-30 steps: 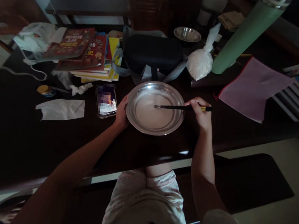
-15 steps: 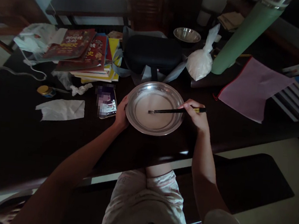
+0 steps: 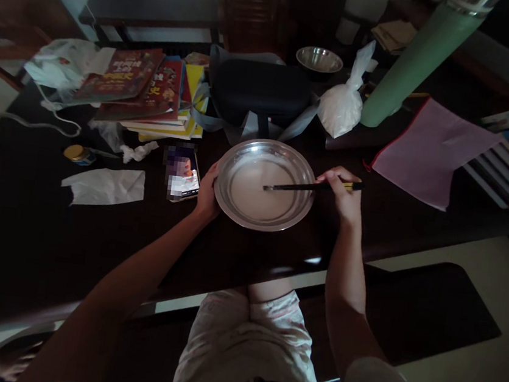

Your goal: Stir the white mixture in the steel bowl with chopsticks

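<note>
A round steel basin (image 3: pixel 230 203) with pale milky liquid (image 3: pixel 256 194) in it sits on the dark table (image 3: pixel 23 238) in front of me. My left hand (image 3: pixel 207 195) grips its left rim. My right hand (image 3: pixel 343 195) holds a pair of dark chopsticks (image 3: pixel 303 187) almost level, their tips dipped in the liquid near the basin's middle.
A lit phone (image 3: pixel 183 173) lies just left of the basin. Behind it are a black case (image 3: pixel 259 90), a stack of books (image 3: pixel 146 90), a white powder bag (image 3: pixel 342 106), a small steel bowl (image 3: pixel 319 58), a green bottle (image 3: pixel 417 56) and a pink folder (image 3: pixel 429 146). Tissue (image 3: pixel 103 186) lies at left.
The chopstick tips swung left and toward me through the liquid, then back right to the middle; my right hand followed. My left hand stayed on the rim.
</note>
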Demonstrator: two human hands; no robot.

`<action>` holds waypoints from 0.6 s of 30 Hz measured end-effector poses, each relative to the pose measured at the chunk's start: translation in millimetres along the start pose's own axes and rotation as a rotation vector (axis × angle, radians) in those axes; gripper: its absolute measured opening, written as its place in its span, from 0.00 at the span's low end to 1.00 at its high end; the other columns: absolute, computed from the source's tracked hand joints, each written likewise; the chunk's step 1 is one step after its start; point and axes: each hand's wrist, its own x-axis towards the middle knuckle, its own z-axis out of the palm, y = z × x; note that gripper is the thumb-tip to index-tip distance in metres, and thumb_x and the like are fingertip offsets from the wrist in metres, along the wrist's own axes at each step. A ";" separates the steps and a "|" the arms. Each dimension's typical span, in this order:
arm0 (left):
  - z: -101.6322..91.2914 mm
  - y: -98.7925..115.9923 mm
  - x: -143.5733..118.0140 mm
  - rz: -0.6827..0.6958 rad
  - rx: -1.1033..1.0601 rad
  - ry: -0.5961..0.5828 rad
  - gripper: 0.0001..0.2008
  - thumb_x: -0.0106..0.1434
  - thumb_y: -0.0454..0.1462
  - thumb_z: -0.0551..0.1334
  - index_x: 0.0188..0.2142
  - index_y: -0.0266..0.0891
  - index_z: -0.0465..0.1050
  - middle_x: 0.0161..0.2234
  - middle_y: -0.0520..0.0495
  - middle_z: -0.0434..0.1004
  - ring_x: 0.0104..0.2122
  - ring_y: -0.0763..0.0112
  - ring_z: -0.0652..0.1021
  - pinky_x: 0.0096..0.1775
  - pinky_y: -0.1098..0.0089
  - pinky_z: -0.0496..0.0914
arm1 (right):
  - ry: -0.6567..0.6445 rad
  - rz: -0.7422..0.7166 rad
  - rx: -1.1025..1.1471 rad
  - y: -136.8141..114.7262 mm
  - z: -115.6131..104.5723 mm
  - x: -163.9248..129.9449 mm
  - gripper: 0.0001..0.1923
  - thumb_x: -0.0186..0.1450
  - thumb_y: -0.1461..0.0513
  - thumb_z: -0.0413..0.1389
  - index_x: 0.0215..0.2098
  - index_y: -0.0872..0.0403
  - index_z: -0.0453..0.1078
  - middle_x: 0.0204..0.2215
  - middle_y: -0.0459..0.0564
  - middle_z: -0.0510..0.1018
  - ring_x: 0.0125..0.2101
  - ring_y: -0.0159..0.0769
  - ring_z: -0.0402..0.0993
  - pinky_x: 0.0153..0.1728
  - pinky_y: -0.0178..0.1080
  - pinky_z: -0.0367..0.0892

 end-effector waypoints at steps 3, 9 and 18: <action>0.6 0.5 0.0 0.011 0.002 -0.004 0.12 0.57 0.43 0.67 0.40 0.43 0.82 0.49 0.45 0.86 0.60 0.52 0.79 0.62 0.59 0.72 | -0.092 -0.002 0.008 0.3 0.3 -0.1 0.24 0.66 0.39 0.62 0.27 0.48 0.79 0.25 0.45 0.82 0.30 0.37 0.81 0.36 0.42 0.76; 4.3 4.4 -2.7 -0.014 -0.023 0.051 0.12 0.60 0.38 0.62 0.41 0.40 0.82 0.46 0.46 0.86 0.56 0.57 0.80 0.63 0.61 0.71 | 0.006 -0.006 0.011 0.9 -0.6 0.0 0.23 0.66 0.40 0.63 0.27 0.48 0.79 0.26 0.45 0.82 0.30 0.36 0.80 0.36 0.41 0.75; 2.1 1.4 -0.7 -0.009 -0.022 0.040 0.10 0.62 0.37 0.62 0.37 0.47 0.83 0.47 0.50 0.86 0.58 0.54 0.80 0.66 0.57 0.70 | 0.005 0.000 -0.029 -0.9 -0.2 -0.3 0.24 0.65 0.38 0.62 0.27 0.47 0.79 0.26 0.45 0.83 0.31 0.38 0.80 0.38 0.43 0.76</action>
